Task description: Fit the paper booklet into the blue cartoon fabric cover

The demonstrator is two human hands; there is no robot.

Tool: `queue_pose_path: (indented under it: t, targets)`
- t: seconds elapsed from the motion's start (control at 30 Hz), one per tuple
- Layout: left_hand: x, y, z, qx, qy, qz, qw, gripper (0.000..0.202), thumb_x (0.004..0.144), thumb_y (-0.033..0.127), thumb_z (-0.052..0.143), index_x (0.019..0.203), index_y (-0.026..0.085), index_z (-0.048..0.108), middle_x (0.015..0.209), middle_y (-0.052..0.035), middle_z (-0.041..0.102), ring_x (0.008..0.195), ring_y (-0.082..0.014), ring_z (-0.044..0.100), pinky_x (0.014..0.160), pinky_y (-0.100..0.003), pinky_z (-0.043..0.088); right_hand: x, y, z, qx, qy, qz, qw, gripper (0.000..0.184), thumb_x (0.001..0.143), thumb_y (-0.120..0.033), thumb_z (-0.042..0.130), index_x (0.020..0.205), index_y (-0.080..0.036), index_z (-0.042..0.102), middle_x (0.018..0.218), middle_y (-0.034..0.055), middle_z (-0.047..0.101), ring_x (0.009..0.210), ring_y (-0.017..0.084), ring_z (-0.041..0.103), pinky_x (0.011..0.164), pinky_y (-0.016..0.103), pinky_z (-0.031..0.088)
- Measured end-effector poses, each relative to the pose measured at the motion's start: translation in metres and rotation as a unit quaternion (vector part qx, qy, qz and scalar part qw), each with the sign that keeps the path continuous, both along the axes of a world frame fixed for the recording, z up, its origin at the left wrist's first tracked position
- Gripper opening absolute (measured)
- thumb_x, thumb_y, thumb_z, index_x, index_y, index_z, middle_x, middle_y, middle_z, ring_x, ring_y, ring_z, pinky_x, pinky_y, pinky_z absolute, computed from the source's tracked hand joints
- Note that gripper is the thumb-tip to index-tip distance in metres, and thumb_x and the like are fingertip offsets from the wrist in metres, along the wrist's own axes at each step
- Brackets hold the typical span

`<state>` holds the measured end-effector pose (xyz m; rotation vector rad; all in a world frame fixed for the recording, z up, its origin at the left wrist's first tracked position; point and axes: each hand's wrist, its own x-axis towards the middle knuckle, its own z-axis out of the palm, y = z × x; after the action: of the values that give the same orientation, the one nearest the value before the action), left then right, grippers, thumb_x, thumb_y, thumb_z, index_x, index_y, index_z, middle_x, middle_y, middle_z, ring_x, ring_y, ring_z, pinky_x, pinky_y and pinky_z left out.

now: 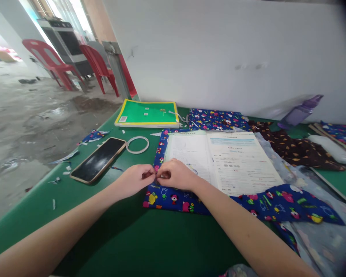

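An open book (245, 161) with printed pages lies on blue cartoon-print fabric (167, 198), whose border shows along the book's left and lower sides. At the fabric's left edge my left hand (137, 177) pinches the cloth between thumb and fingertips. My right hand (175, 175) meets it there, its fingers also closed on the cloth and partly covering the book's left page. The fingertips of both hands almost touch, and the bit of cloth between them is mostly hidden. A loose flap of the same fabric stretches right from below the book.
On the green table (123, 234) a phone (99, 159), a tape roll (137, 145) and scraps lie leftward. A green book (148, 112) sits behind. Rightward are brown fabric (294, 148) and a purple bottle (300, 111) by the white wall (233, 50). Red chairs (53, 57) stand beyond.
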<state>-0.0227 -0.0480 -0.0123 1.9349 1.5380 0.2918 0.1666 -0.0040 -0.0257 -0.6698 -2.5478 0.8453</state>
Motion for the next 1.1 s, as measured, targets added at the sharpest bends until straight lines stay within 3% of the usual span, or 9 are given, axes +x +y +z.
queue_pose_path:
  t: [0.07,0.17,0.5,1.1]
  targets:
    - [0.0003,-0.0008,0.0005,0.000,0.001,0.003,1.000,0.021,0.081,0.036,0.046,0.075,0.019,0.056,0.063,0.0027,0.056,0.057,-0.0129,0.049,0.053,-0.023,0.032,0.0002,0.0000,0.0000,-0.015,0.003,-0.038,0.999,0.009,0.077,-0.024,0.056,0.076,-0.018,0.063,0.061,-0.0047,0.054,0.056,0.008,0.046,0.070,0.024,0.035]
    - [0.0011,-0.0012,0.0016,0.001,-0.001,0.004,1.000,0.022,0.081,0.037,0.046,0.076,0.019,0.057,0.062,0.0026,0.056,0.057,-0.0130,0.049,0.054,-0.023,0.032,-0.0012,0.0011,-0.0017,0.022,-0.004,-0.083,0.996,0.009,0.076,-0.024,0.057,0.072,-0.018,0.062,0.061,-0.0047,0.056,0.056,0.008,0.045,0.078,0.028,0.032]
    - [0.0017,0.0002,0.0017,0.008,0.006,0.002,1.000,0.023,0.081,0.038,0.045,0.075,0.020,0.057,0.062,0.0027,0.056,0.057,-0.0130,0.049,0.054,-0.023,0.032,-0.0056,-0.0015,-0.0034,0.085,-0.038,-0.045,0.995,0.016,0.083,-0.024,0.052,0.073,-0.018,0.063,0.067,-0.0025,0.062,0.059,0.009,0.044,0.076,0.030,0.025]
    - [-0.0001,0.0007,-0.0010,-0.005,-0.011,0.011,1.000,0.022,0.080,0.039,0.048,0.077,0.019,0.058,0.060,0.0037,0.055,0.055,-0.0124,0.048,0.053,-0.023,0.033,-0.0032,-0.0004,-0.0020,0.027,-0.008,-0.046,0.999,0.016,0.081,-0.026,0.055,0.074,-0.018,0.068,0.062,-0.0032,0.060,0.058,0.008,0.049,0.076,0.026,0.034]
